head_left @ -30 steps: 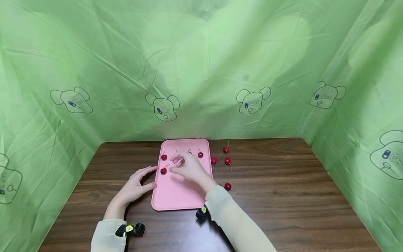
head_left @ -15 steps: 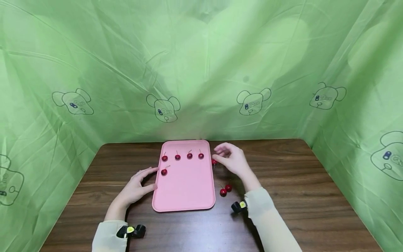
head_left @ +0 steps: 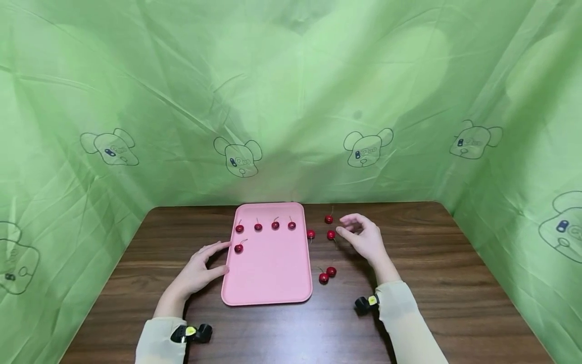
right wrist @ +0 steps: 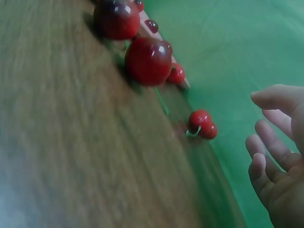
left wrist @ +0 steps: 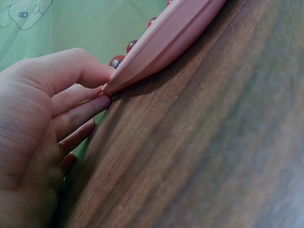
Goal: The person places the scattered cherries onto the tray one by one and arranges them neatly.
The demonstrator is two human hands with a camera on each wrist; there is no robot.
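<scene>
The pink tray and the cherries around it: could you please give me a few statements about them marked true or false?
1. Five cherries lie on the pink tray. True.
2. The right hand grips a cherry. False: its fingers are relaxed and hold nothing, beside a cherry on the table.
3. The left hand touches the tray's left edge. True.
4. All cherries are on the tray. False: five lie on the table to its right.
</scene>
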